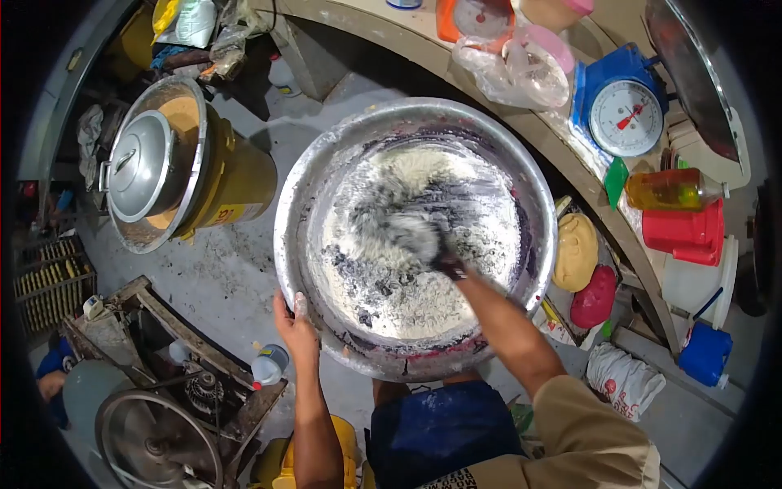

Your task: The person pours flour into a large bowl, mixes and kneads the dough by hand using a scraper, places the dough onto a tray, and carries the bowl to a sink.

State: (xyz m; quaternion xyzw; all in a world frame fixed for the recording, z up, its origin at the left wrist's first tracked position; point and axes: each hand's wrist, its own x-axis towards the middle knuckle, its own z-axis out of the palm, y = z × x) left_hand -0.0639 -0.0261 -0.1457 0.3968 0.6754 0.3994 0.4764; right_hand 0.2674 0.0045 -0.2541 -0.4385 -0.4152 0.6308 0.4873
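Note:
A large round metal basin (pixel 291 204) holds white flour with dark purple patches and pinkish smears on its wall. My left hand (pixel 298 328) grips the basin's rim at the lower left, with the thumb on top and fingers outside. Inside the basin, my right hand (pixel 415 243) is in the flour mixture (pixel 407 306), right of the centre. It is smeared by motion and coated with flour and dark matter, so its fingers cannot be made out.
A metal pot (pixel 140 167) sits in a wide basin on a yellow bucket (pixel 244 175) at the left. A blue scale (pixel 626 114), an oil bottle (pixel 672 189) and a red container (pixel 688 232) line the right counter. Machinery with a wheel (pixel 155 444) stands lower left.

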